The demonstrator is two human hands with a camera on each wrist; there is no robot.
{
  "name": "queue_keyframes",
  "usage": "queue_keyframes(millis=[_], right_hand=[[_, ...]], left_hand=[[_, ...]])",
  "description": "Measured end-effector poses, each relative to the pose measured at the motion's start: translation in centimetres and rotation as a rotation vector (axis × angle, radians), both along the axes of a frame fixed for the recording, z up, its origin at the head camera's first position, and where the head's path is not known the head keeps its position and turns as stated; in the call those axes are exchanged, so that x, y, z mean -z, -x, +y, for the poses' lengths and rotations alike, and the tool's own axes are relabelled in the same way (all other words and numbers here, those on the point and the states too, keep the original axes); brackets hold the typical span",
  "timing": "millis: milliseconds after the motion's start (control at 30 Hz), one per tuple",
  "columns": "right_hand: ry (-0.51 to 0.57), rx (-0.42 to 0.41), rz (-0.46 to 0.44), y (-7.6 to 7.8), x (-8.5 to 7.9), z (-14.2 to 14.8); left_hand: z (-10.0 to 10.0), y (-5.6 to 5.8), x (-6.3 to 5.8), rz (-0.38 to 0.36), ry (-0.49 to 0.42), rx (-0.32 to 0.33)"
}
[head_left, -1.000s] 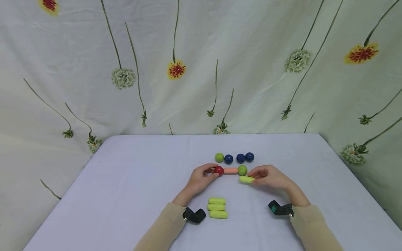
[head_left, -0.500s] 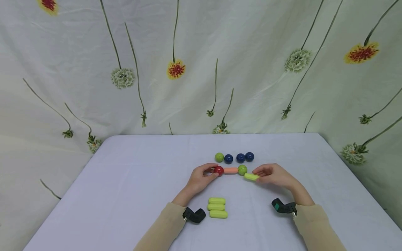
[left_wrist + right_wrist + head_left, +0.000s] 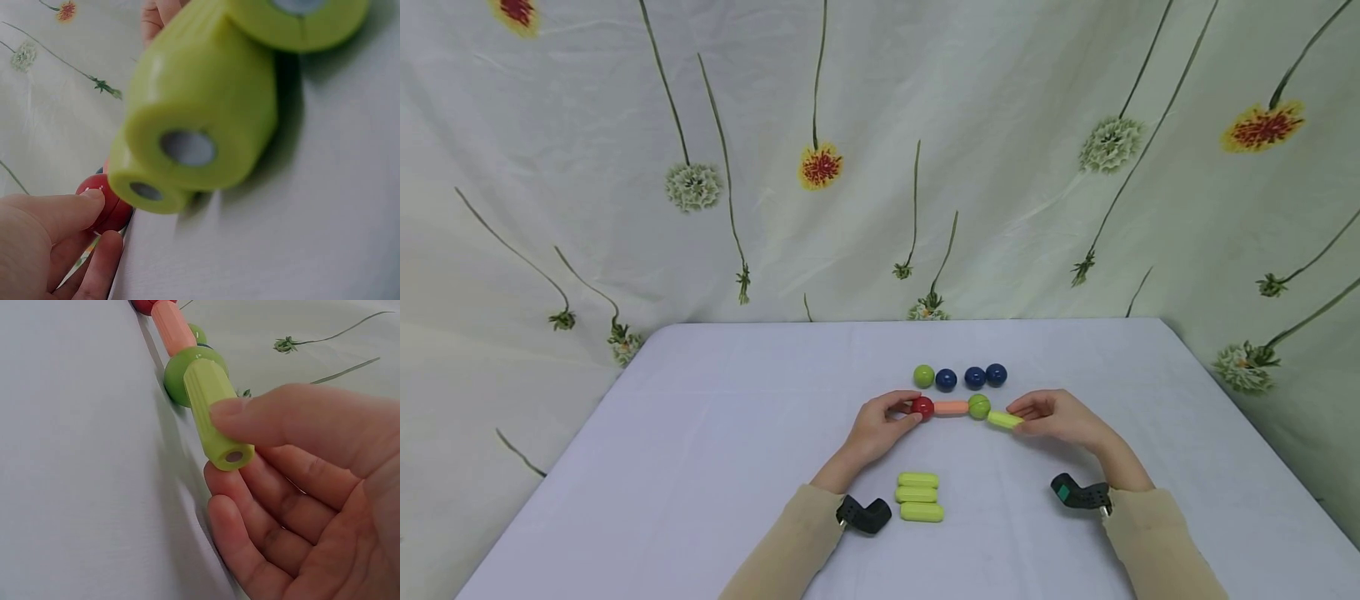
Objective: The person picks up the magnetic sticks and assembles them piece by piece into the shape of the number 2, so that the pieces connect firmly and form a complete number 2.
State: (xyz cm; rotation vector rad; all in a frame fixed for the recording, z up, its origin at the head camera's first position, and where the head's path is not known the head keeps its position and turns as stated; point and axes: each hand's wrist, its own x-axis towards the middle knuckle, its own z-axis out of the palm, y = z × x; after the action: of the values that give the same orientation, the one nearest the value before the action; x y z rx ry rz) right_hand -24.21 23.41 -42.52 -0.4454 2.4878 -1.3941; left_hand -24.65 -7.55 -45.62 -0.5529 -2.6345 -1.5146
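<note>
A red ball (image 3: 922, 407) is pinched between the thumb and fingers of my left hand (image 3: 876, 427). From it an orange rod (image 3: 951, 407) runs right to a green ball (image 3: 979, 407), all in one row on the table. My right hand (image 3: 1060, 417) pinches a yellow-green rod (image 3: 209, 406) near its outer end, thumb on top. The rod's other end meets the green ball, slanting a little toward me in the head view. A grey round insert shows in the rod's near end in the right wrist view.
Behind the row lie another green ball (image 3: 923, 376) and several dark blue balls (image 3: 975, 378). Between my forearms, nearer me, lie 3 yellow-green rods (image 3: 919, 495), large in the left wrist view. A flowered cloth (image 3: 865, 242) hangs behind the table (image 3: 737, 467).
My right hand has moved right and slightly away from me, bringing the yellow-green rod from in front of the green ball round to its right side. The left hand stays put.
</note>
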Motion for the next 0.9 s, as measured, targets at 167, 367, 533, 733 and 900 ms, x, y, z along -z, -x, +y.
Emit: queue_keyframes(millis=[167, 367, 533, 733, 900], right_hand=[[0.010, 0.001, 0.002, -0.09, -0.13, 0.01], [-0.002, -0.008, 0.003, -0.06, -0.08, -0.17], [0.005, 0.002, -0.004, -0.06, -0.17, -0.05], [0.021, 0.006, -0.009, -0.06, -0.26, 0.18], [0.014, 0.001, 0.002, 0.01, -0.07, 0.12]], left_hand=[[0.00, 0.05, 0.06, 0.001, -0.004, 0.003], [-0.01, -0.03, -0.06, 0.000, -0.006, 0.004], [0.01, -0.01, -0.04, -0.004, -0.002, 0.000], [0.03, -0.01, -0.03, -0.002, -0.001, 0.002], [0.02, -0.03, -0.05, -0.003, 0.003, 0.004]])
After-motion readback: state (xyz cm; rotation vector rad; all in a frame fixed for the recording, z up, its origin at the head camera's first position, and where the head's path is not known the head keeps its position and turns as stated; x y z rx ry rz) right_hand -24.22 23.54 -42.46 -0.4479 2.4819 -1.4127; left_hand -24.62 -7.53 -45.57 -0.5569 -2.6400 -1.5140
